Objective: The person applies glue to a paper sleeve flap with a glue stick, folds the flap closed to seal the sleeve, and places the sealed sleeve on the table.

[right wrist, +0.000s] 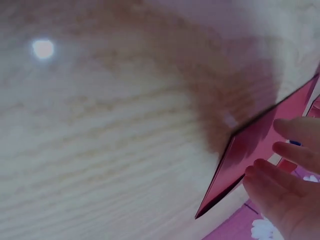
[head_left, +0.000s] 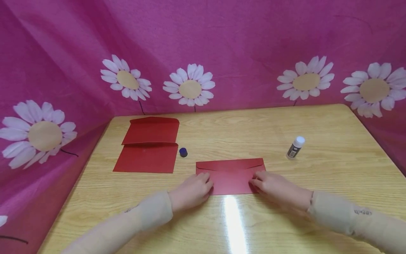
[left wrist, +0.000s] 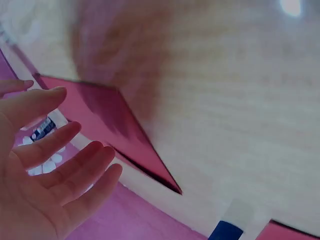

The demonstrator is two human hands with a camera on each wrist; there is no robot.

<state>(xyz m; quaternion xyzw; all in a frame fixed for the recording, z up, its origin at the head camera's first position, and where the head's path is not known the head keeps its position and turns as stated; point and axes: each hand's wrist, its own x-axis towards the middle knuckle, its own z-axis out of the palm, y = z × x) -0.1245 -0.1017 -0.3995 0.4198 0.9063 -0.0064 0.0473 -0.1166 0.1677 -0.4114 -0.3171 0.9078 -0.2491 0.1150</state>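
Note:
A red envelope [head_left: 234,179] lies on the table between the hands, its pointed flap folded over along the far edge. My left hand [head_left: 194,190] is over its left end, and in the left wrist view the fingers [left wrist: 89,159] are spread and loosely bent. At the right end is my right hand [head_left: 276,185], with fingertips over the paper. The right wrist view shows its fingers [right wrist: 272,177] relaxed, nothing pinched between them. A glue stick [head_left: 295,147] with a white top stands beyond the right hand. A small dark blue cap [head_left: 183,152] sits beyond the left hand.
Two more red envelopes, a nearer one [head_left: 144,158] and a farther one [head_left: 152,130], lie at the back left of the wooden table [head_left: 238,135]. Behind the table hangs a magenta cloth [head_left: 241,42] printed with white daisies.

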